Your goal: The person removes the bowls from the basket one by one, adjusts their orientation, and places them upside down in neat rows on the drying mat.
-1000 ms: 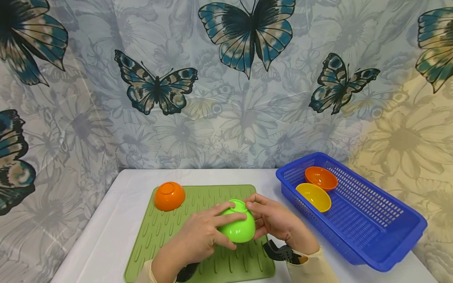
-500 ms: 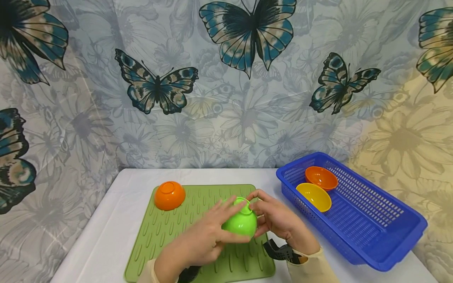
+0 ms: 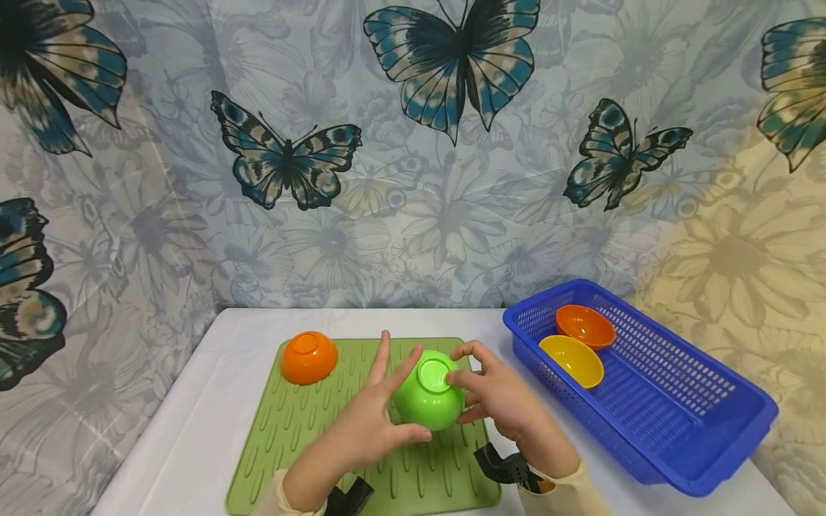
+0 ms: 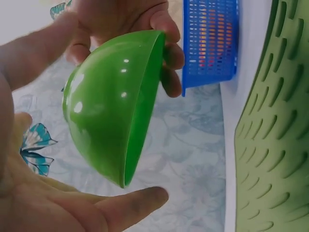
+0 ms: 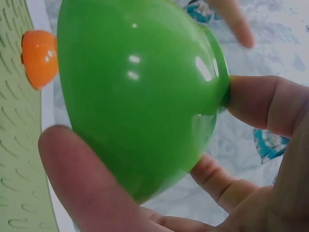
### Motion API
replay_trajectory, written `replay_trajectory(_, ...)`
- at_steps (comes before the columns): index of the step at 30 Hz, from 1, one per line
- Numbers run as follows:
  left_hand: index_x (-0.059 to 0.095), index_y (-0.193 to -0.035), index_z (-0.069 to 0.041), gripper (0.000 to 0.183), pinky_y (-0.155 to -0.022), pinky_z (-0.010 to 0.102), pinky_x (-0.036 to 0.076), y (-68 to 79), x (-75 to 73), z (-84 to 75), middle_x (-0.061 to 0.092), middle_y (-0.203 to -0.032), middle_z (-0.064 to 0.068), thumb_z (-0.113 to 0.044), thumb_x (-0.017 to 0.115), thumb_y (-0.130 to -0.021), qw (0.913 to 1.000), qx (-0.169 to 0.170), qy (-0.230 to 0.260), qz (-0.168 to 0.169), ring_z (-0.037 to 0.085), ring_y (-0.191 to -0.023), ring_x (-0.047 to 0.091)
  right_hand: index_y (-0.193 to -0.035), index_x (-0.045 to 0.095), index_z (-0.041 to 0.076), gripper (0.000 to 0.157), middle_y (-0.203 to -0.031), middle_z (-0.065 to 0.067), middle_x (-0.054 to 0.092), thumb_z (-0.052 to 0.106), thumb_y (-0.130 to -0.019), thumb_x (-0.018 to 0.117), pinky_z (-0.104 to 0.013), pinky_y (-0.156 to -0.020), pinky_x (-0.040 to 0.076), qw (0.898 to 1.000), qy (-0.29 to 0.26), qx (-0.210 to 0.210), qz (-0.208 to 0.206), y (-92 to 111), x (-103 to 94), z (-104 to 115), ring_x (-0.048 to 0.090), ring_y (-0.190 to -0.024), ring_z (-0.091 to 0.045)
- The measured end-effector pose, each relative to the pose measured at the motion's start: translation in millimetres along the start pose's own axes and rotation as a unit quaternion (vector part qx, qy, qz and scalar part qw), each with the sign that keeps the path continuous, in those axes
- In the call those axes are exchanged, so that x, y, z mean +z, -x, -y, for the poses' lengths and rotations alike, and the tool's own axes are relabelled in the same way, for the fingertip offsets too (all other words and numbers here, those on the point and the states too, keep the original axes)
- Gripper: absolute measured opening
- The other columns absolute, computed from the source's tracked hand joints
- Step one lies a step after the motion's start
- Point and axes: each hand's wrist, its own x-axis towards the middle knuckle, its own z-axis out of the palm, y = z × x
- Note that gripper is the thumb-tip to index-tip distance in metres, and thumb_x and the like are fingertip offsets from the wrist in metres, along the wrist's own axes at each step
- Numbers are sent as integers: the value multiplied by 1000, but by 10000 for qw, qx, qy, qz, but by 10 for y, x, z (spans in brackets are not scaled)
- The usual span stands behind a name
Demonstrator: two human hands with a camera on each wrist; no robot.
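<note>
A green bowl [image 3: 426, 401] is held upside down above the green ridged mat [image 3: 348, 473], its ringed foot facing up. My right hand [image 3: 506, 394] grips it from the right; in the right wrist view one fingertip [image 5: 251, 99] presses the foot ring and another digit lies along the side near the rim. Around the bowl's left side my left hand [image 3: 361, 416] is spread, fingers straight. The left wrist view shows gaps between those fingers and the bowl [image 4: 116, 101]. An orange bowl [image 3: 309, 357] sits upside down on the mat's far left corner.
To the right stands a blue perforated basket [image 3: 684, 387]. Inside it, an orange bowl [image 3: 585, 326] and a yellow bowl [image 3: 573, 360] lie near its far left end. A white cloth [image 3: 174, 423] covers the table, and a butterfly-print curtain [image 3: 400, 265] hangs behind.
The left hand's fingers have left the green bowl and spread apart, while the right hand keeps hold. The bowl has tilted so its foot faces the head camera more. Other bowls have stayed put.
</note>
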Motion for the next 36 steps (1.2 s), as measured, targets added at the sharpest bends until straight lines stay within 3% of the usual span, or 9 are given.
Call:
replay_trajectory(8,29,-152,-54,97,-96,67,40,-41,23,29,5,-163,20,-35,87,-76,9979,-561,279,-186,56,-129,38,-125,47,7,40,-98,-21,65,17,-93,67,-47,-60,58,9997,192,-130,-102,18,90,13,65,-67,-29)
replay_trajectory(10,30,-151,-55,98,-97,73,34,-39,24,21,7,-162,21,-36,88,-74,9976,-614,202,-244,58,-133,30,-125,47,7,39,-98,-21,65,17,-93,67,-47,-60,58,9996,205,-159,-100,21,103,12,65,-67,-29)
replay_trajectory(14,32,-151,-54,97,-98,74,30,-44,25,21,13,-161,24,-35,88,-74,9972,-667,166,-299,58,-134,29,-124,48,7,38,-99,-22,65,17,-93,68,-49,-61,58,9994,261,-180,-116,24,120,10,66,-69,-30)
replay_trajectory(25,48,-148,-41,83,-100,68,35,-60,14,54,28,-157,24,-27,87,-77,9966,-760,119,-302,51,-136,33,-127,47,7,39,-97,-19,65,18,-95,67,-50,-62,58,9991,344,-242,-37,14,150,24,67,-77,-29)
replay_trajectory(28,53,-145,-40,79,-100,68,35,-65,13,66,30,-157,22,-24,88,-76,9957,-868,85,-323,49,-136,34,-128,44,7,41,-111,-25,62,17,-95,67,-51,-66,58,9996,220,-148,132,3,155,11,68,-82,-30)
replay_trajectory(31,55,-143,-39,77,-100,69,34,-99,36,102,31,-156,22,-20,88,-75,9946,-975,60,-337,49,-136,35,-131,41,6,47,-135,-34,46,13,-93,68,-50,-71,58,9996,105,5,255,-20,148,-33,67,-91,-31)
replay_trajectory(34,56,-142,-37,77,-101,69,33,-204,85,191,31,-156,23,-16,88,-75,9938,-1058,59,-322,49,-136,34,-135,39,5,59,-150,-33,28,6,-86,73,-46,-74,56,9995,230,64,197,-82,121,-113,62,-104,-37)
replay_trajectory(36,56,-142,-36,77,-102,69,31,-310,123,274,31,-155,24,-15,87,-75,9934,-1100,67,-306,49,-136,34,-136,39,6,67,-154,-29,26,2,-81,76,-44,-76,55,9990,444,56,39,-156,92,-178,56,-115,-43)
